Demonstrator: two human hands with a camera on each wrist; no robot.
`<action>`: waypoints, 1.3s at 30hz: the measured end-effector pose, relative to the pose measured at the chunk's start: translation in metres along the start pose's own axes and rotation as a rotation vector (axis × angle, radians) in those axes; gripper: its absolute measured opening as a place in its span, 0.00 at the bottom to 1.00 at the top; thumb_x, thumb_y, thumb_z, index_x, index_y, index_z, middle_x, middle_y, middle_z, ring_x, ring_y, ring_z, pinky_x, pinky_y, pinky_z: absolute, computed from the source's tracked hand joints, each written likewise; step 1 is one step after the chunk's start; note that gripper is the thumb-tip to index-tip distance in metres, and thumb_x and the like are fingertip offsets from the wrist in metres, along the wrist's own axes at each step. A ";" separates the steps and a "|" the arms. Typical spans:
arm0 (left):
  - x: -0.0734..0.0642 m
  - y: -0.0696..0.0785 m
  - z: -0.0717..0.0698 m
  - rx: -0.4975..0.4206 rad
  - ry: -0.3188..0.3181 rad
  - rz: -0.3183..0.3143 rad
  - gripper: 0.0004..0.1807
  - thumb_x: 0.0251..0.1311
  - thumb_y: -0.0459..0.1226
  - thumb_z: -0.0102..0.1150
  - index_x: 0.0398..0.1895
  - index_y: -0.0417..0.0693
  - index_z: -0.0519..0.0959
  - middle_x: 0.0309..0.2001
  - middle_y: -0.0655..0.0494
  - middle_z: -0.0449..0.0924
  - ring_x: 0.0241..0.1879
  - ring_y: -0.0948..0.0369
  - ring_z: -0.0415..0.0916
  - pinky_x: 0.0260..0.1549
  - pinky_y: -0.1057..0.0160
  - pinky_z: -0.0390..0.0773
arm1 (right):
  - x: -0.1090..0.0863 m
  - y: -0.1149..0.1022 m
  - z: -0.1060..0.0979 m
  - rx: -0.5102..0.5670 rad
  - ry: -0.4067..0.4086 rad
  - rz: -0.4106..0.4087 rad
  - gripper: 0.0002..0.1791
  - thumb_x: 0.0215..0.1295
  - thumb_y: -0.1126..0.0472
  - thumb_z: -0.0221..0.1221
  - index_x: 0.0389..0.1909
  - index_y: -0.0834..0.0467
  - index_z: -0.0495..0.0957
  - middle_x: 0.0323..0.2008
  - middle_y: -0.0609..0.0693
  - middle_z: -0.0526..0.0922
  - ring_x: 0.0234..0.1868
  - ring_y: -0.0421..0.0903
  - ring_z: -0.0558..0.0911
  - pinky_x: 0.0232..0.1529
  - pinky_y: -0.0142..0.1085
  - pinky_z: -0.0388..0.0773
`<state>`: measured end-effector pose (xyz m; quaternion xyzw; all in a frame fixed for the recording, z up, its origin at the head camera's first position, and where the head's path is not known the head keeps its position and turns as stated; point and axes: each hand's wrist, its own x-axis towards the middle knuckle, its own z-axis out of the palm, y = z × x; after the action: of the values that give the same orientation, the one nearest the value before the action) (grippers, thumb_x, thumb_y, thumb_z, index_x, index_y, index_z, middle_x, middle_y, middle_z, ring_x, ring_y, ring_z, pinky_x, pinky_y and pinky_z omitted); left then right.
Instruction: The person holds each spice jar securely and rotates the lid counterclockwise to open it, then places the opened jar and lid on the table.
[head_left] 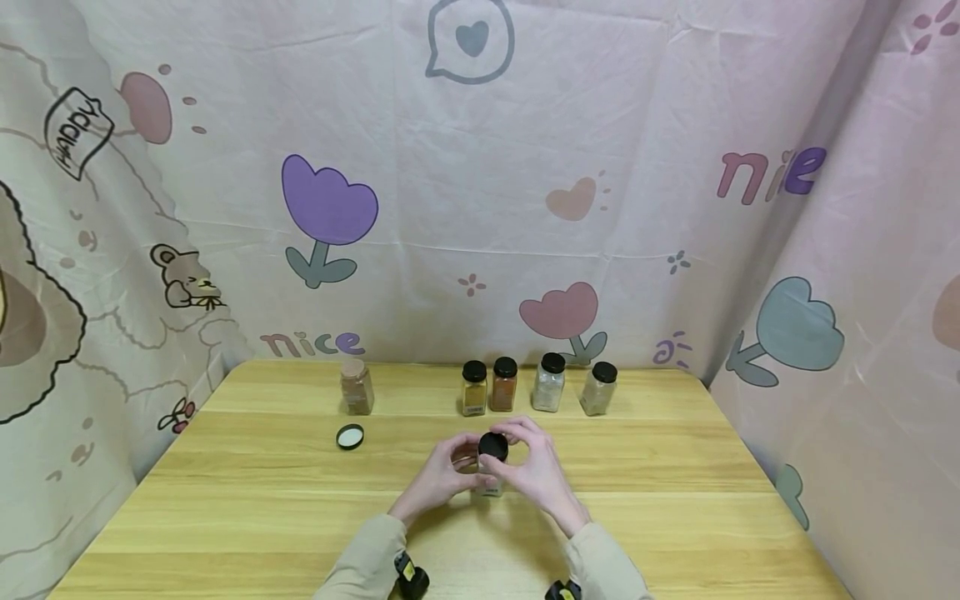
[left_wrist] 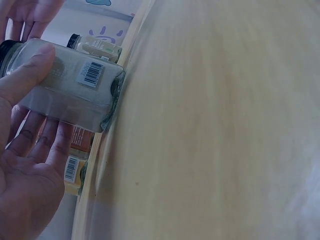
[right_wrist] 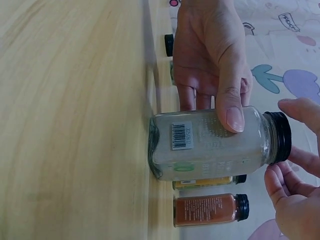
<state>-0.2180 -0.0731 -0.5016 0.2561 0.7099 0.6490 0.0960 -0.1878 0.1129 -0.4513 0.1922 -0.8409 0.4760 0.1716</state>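
The left hand (head_left: 444, 477) grips the body of a clear glass jar (right_wrist: 207, 147), upright near the middle of the table (head_left: 277, 492), while the right hand (head_left: 538, 468) curls its fingers round the black lid (head_left: 492, 447). The step looks like turning that lid, which way I cannot tell; next calls for a steady left grip and an even twist

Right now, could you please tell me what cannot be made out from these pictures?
Left wrist view: round black lid, cut off by left edge.
Right wrist view: yellow-filled glass jar, mostly hidden behind clear square glass jar.
Head view: white barcode label, too small to read.
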 end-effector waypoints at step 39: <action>0.001 -0.002 0.000 0.010 0.003 -0.002 0.28 0.55 0.32 0.73 0.58 0.34 0.74 0.57 0.36 0.80 0.60 0.45 0.78 0.63 0.61 0.79 | 0.002 0.000 -0.001 0.016 -0.027 -0.028 0.17 0.52 0.66 0.74 0.46 0.59 0.86 0.45 0.49 0.86 0.46 0.49 0.84 0.50 0.32 0.80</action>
<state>-0.2189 -0.0725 -0.5029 0.2549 0.7134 0.6459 0.0941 -0.1892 0.1134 -0.4500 0.2115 -0.8365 0.4776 0.1655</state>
